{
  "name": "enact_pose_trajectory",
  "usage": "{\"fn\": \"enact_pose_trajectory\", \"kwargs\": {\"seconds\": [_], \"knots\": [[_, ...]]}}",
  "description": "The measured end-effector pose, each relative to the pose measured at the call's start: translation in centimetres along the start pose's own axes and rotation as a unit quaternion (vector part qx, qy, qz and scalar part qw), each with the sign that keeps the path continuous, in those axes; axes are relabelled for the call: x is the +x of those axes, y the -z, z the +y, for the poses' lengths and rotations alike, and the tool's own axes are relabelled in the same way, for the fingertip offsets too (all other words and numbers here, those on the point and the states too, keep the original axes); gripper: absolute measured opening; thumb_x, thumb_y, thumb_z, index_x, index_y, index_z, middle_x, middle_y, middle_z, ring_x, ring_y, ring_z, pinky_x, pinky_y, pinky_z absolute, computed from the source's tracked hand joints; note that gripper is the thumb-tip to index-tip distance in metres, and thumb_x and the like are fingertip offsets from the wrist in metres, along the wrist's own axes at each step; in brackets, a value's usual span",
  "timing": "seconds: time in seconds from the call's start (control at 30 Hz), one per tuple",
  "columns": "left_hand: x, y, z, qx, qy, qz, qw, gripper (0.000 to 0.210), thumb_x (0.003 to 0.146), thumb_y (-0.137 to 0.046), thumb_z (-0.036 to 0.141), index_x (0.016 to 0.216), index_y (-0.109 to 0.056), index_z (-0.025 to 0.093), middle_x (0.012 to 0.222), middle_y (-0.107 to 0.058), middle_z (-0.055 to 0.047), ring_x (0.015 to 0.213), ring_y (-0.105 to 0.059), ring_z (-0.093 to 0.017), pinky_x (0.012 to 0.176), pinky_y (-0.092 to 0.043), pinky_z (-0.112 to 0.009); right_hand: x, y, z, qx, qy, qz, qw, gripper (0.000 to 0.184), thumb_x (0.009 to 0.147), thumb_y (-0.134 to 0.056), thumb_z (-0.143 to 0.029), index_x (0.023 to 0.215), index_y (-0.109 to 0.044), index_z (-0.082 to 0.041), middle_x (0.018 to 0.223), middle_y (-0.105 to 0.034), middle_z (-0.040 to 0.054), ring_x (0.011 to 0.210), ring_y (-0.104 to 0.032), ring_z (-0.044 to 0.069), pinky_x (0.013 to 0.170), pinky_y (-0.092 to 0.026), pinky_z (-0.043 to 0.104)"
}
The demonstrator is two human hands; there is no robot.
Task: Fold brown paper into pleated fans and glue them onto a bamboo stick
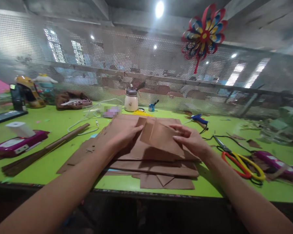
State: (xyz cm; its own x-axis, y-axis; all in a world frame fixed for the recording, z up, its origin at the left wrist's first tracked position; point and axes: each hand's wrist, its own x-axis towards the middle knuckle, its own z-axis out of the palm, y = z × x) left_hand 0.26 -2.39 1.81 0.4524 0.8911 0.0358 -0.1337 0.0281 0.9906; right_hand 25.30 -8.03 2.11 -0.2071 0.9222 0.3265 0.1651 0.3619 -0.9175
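Note:
A folded piece of brown kraft paper (161,135) is held slightly tilted above a stack of brown paper sheets (156,169). My left hand (127,135) pinches its left side, with the thumb near the upper left corner. At the right edge, my right hand (189,138) grips the same paper between thumb and fingers. Fold lines show across the held piece. More flat brown pieces with cut slots (83,152) lie under and beside my left forearm.
Scissors with red and yellow handles (244,165) lie right, near a purple power strip (275,162) and a blue glue gun (199,119). Left are a long brown paper strip (48,148) and another purple power strip (19,143). A lidded jar (131,101) stands behind.

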Motion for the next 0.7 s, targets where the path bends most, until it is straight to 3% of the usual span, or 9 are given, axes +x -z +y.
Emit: {"fn": "enact_pose_trajectory", "kwargs": {"seconds": [0.07,0.17,0.3,0.43,0.6,0.7], "knots": [[-0.1,-0.4,0.0,-0.021,0.031,-0.030,0.999,0.038,0.073,-0.061,0.037,0.103,-0.061,0.014,0.095,-0.068,-0.011,0.087,-0.063,-0.024,0.081,-0.048,-0.037,-0.1,-0.8,0.1,-0.093,-0.012,-0.022,0.995,0.042,0.072,-0.062,-0.025,0.113,-0.058,-0.017,0.077,-0.065,0.0014,0.069,-0.060,0.014,0.062,-0.049,0.026],[-0.2,-0.8,0.2,-0.037,0.062,-0.026,0.997,0.034,0.076,-0.058,0.039,0.099,-0.060,0.014,0.092,-0.068,-0.010,0.083,-0.064,-0.022,0.078,-0.049,-0.037,0.0,-1.4,0.6,-0.205,0.019,0.001,0.979,0.036,0.072,-0.058,-0.020,0.108,-0.061,-0.019,0.094,-0.067,0.0034,0.083,-0.062,0.016,0.075,-0.049,0.029],[-0.5,-1.3,0.8,-0.079,0.103,-0.006,0.991,0.038,0.077,-0.052,0.048,0.094,-0.061,0.016,0.090,-0.069,-0.008,0.084,-0.064,-0.022,0.080,-0.049,-0.037,0.1,-1.6,1.2,-0.264,0.051,0.002,0.963,0.038,0.073,-0.055,-0.017,0.111,-0.060,-0.023,0.110,-0.064,0.0034,0.097,-0.059,0.018,0.087,-0.045,0.033],[-0.9,-1.6,1.1,-0.108,0.129,-0.048,0.985,0.051,0.072,-0.052,0.058,0.098,-0.062,0.015,0.090,-0.069,-0.011,0.085,-0.064,-0.026,0.078,-0.051,-0.039,-0.1,-1.7,1.5,-0.283,0.048,-0.008,0.958,0.040,0.075,-0.054,-0.018,0.114,-0.057,-0.025,0.111,-0.064,0.0024,0.098,-0.059,0.018,0.087,-0.045,0.034],[-0.7,-1.5,0.2,-0.033,0.093,-0.028,0.995,0.043,0.067,-0.067,0.037,0.104,-0.059,0.017,0.088,-0.069,-0.009,0.078,-0.065,-0.023,0.072,-0.052,-0.036,0.2,-1.6,2.4,-0.320,0.046,-0.007,0.946,0.039,0.077,-0.053,-0.021,0.115,-0.055,-0.026,0.107,-0.064,0.0020,0.095,-0.060,0.018,0.084,-0.047,0.036],[-0.2,-1.4,-0.2,-0.025,0.055,0.000,0.998,0.040,0.067,-0.067,0.027,0.105,-0.058,0.016,0.088,-0.069,-0.009,0.078,-0.065,-0.022,0.073,-0.052,-0.035,0.2,-1.5,2.0,-0.368,0.107,0.026,0.923,0.039,0.076,-0.054,-0.023,0.115,-0.055,-0.023,0.109,-0.061,0.0057,0.101,-0.056,0.021,0.087,-0.044,0.040]]}}
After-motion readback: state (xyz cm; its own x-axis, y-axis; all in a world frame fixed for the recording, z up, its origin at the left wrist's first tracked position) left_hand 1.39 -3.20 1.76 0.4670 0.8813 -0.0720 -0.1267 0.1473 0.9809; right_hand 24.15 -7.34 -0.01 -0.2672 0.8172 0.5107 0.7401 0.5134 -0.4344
